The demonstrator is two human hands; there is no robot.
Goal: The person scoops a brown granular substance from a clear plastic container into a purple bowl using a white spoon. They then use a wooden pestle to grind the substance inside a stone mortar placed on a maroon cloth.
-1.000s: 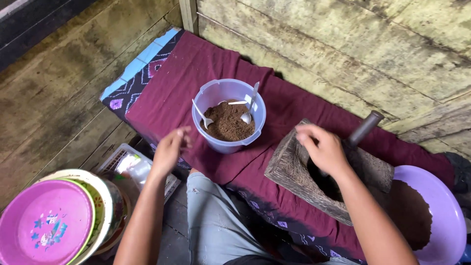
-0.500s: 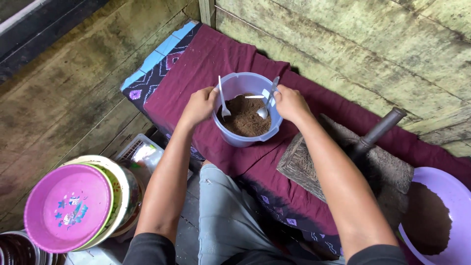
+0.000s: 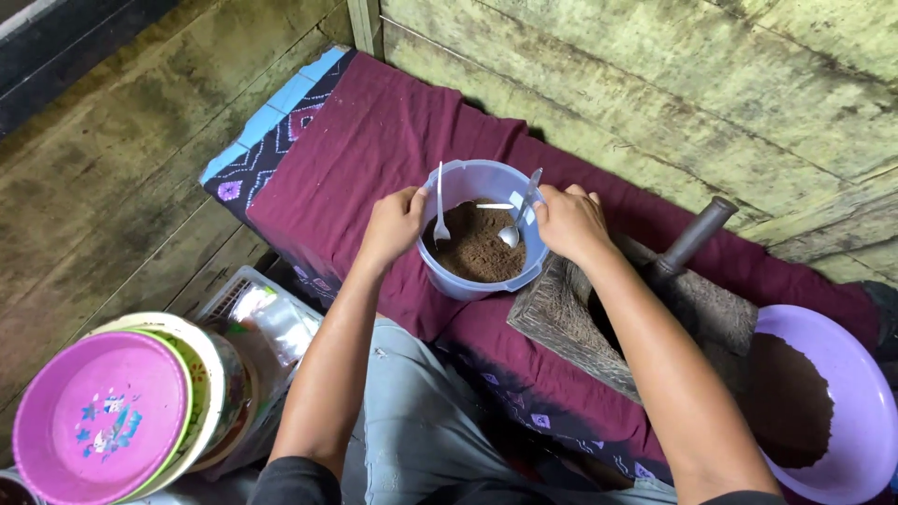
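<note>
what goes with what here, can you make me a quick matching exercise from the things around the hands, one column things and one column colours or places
Things:
1. tub
2. basin
3. plate
4. wooden mortar

Descriptions:
a. pink, at the lower left
b. pale blue, gripped by left hand and right hand
c. lilac, at the far right, brown powder inside
d. under the right forearm, dark pestle leaning in it

Pairs: 1-b, 2-c, 3-a, 4-d

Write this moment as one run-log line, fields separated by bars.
left hand: grips tub rim | right hand: grips tub rim | tub: brown powder, two spoons, on maroon cloth
</note>
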